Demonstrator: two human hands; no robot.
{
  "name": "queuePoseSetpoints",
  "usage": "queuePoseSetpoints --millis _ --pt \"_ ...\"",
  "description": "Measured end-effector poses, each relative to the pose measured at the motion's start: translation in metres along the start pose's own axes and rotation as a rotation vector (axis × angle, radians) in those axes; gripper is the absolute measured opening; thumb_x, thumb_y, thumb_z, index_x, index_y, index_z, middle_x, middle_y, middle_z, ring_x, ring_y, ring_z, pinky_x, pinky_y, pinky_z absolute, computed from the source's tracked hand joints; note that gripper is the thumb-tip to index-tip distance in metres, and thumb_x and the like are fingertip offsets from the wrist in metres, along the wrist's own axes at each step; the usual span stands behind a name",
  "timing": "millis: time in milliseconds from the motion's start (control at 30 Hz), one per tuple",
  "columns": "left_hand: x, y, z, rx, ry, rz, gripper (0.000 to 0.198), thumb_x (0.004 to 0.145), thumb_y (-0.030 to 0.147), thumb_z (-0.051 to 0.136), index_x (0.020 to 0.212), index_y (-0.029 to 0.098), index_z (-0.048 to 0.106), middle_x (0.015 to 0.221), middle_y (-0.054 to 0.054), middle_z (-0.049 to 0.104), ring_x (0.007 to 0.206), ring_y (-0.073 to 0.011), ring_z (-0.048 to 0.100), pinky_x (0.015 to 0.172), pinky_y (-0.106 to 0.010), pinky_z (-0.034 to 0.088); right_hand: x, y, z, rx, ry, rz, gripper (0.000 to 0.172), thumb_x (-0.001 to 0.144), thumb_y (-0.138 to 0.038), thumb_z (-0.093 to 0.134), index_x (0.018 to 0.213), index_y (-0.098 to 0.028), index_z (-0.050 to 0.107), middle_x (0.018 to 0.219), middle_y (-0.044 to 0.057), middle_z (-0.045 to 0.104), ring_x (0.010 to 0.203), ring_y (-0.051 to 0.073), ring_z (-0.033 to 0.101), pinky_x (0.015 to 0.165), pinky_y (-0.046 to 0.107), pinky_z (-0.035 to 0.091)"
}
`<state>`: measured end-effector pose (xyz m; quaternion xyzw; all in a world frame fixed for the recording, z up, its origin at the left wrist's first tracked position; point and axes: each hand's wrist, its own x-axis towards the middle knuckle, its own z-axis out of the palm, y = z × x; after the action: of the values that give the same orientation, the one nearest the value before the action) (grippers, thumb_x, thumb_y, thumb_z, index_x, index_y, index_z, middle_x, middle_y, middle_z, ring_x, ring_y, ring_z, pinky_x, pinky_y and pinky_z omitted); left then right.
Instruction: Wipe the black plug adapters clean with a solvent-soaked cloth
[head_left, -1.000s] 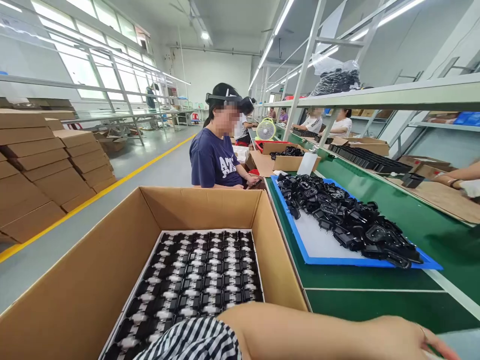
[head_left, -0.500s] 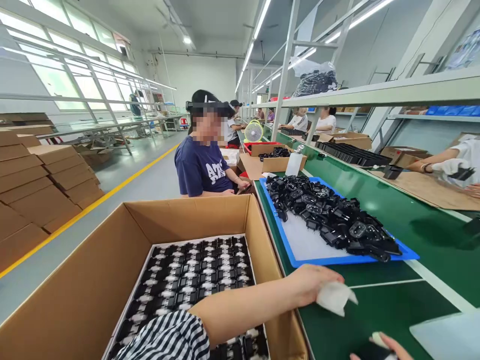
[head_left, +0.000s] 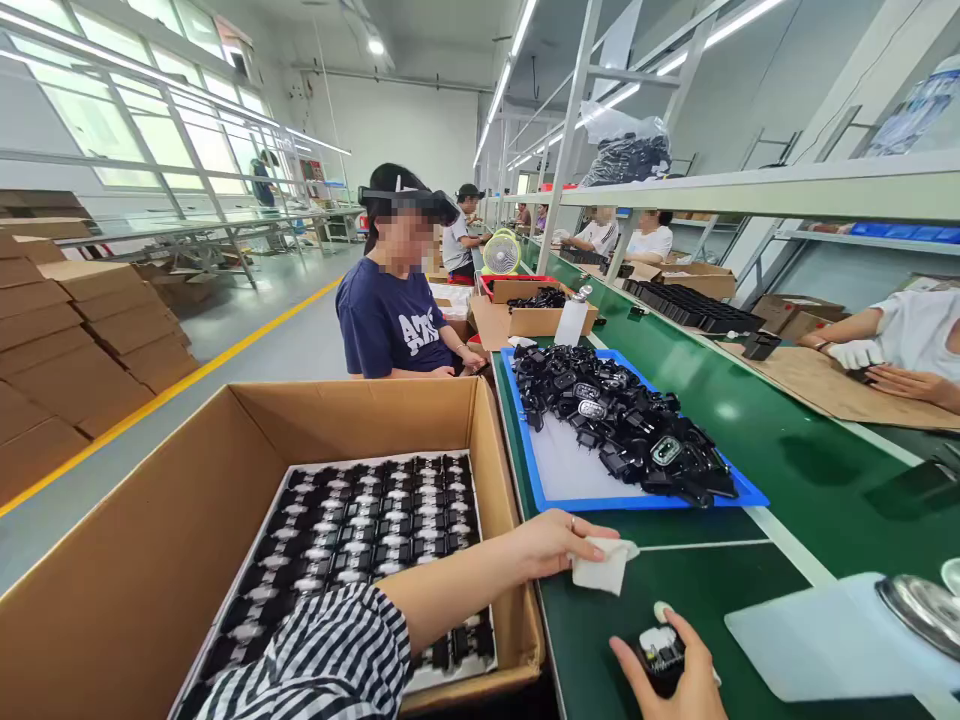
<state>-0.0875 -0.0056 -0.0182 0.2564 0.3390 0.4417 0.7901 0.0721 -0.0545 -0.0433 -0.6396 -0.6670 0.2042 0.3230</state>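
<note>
My left hand [head_left: 551, 545], on a striped-sleeved arm, reaches across the corner of a cardboard box [head_left: 300, 420] and pinches a small white cloth [head_left: 600, 568] just above the green bench [head_left: 795, 460]. At the bottom edge, my right hand [head_left: 679, 685] grips a small black plug part [head_left: 660, 650] with a white label facing up. The cloth hangs a short way up and to the left of that part. Neat rows of black parts [head_left: 375, 530] fill the box.
A blue tray [head_left: 540, 490] holding a heap of black plug parts [head_left: 622, 425] lies ahead on the bench. A white sheet [head_left: 810, 630] and a metal object [head_left: 922, 610] sit at the right. A co-worker in a navy shirt [head_left: 390, 320] sits beyond the box; another person's hands [head_left: 862, 355] work at the right.
My left hand has drawn back toward the box with the white cloth. My right hand has risen into view holding the black part. The view has swung slightly right.
</note>
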Motion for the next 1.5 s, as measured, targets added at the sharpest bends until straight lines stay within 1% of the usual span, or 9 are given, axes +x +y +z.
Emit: queuePoseSetpoints --millis 133,267,433,633,767,933,1133,1333,1500 --pt "-0.002 0.0 0.003 0.031 -0.011 0.063 0.024 0.046 0.01 0.065 0.07 0.011 0.06 0.062 -0.002 0.057 0.054 -0.0096 0.051 0.06 -0.024 0.036 -0.002 -0.008 -0.008 -0.001 0.097 -0.17 0.068 0.062 -0.058 0.04 0.107 -0.008 0.034 0.106 0.019 0.041 0.097 0.033 0.038 0.075 0.045 0.035" --pt "0.0 0.004 0.006 0.149 -0.004 0.059 0.022 0.048 0.011 0.065 0.07 0.012 0.058 0.061 0.0 0.057 0.054 -0.0092 0.052 0.059 -0.023 0.037 -0.007 -0.019 -0.02 0.051 0.24 -0.246 0.054 0.07 -0.048 0.037 0.108 -0.009 0.033 0.11 0.017 0.038 0.103 0.027 0.033 0.084 0.043 0.028" --pt "-0.001 0.004 0.013 0.275 -0.024 0.128 0.025 0.044 0.014 0.068 0.063 0.012 0.052 0.056 0.002 0.055 0.051 -0.0079 0.05 0.054 -0.021 0.036 0.001 -0.031 -0.038 0.324 0.116 -0.046 0.044 0.067 -0.044 0.043 0.101 -0.016 0.039 0.101 0.01 0.046 0.087 0.021 0.045 0.071 0.035 0.039" --pt "-0.008 -0.002 0.033 0.464 -0.205 0.251 0.027 0.048 0.023 0.066 0.066 0.011 0.05 0.06 0.0 0.054 0.054 -0.0081 0.05 0.056 -0.022 0.037 0.018 -0.049 -0.043 0.553 -0.143 0.068 0.042 0.058 -0.042 0.054 0.09 -0.016 0.048 0.088 0.007 0.053 0.075 0.018 0.05 0.063 0.03 0.041" --pt "-0.01 -0.002 0.04 0.757 -0.2 0.349 0.044 0.045 0.027 0.067 0.082 0.013 0.049 0.08 -0.005 0.055 0.071 -0.0129 0.051 0.064 -0.025 0.038 0.022 -0.046 -0.052 0.638 0.021 0.038 0.029 0.062 -0.041 0.05 0.077 -0.017 0.049 0.077 0.004 0.055 0.067 0.016 0.051 0.059 0.028 0.041" --pt "-0.008 -0.013 0.033 1.281 -0.276 0.234 0.079 0.04 0.036 0.067 0.11 0.016 0.037 0.108 -0.008 0.046 0.083 -0.0188 0.049 0.07 -0.028 0.039 0.022 -0.031 -0.07 0.09 0.037 0.017 0.024 0.071 -0.033 0.039 0.082 -0.017 0.052 0.064 0.003 0.054 0.055 0.015 0.049 0.048 0.024 0.036" --pt "-0.003 -0.023 0.032 1.409 -0.29 0.271 0.066 0.048 0.035 0.063 0.107 0.017 0.04 0.093 -0.003 0.054 0.08 -0.0196 0.051 0.066 -0.027 0.039 0.017 -0.028 -0.053 -0.504 -0.02 -0.122 0.02 0.073 -0.026 0.04 0.087 -0.018 0.053 0.067 0.005 0.053 0.058 0.018 0.049 0.049 0.025 0.036" --pt "-0.013 -0.03 0.043 1.565 -0.051 0.309 0.054 0.048 0.048 0.058 0.09 0.015 0.047 0.084 -0.004 0.054 0.074 -0.0197 0.052 0.058 -0.027 0.039 0.017 -0.024 -0.042 -0.491 -0.025 -0.341 0.026 0.076 -0.019 0.035 0.085 -0.021 0.059 0.073 0.006 0.052 0.068 0.018 0.049 0.059 0.026 0.04" --pt "-0.014 -0.03 0.044 1.567 -0.029 0.307 0.046 0.048 0.045 0.058 0.086 0.019 0.048 0.08 0.0 0.055 0.072 -0.0176 0.052 0.057 -0.025 0.039 0.01 -0.016 -0.047 -0.365 -0.073 -0.444 0.025 0.074 -0.017 0.035 0.079 -0.021 0.06 0.071 0.005 0.051 0.065 0.015 0.048 0.059 0.025 0.041"
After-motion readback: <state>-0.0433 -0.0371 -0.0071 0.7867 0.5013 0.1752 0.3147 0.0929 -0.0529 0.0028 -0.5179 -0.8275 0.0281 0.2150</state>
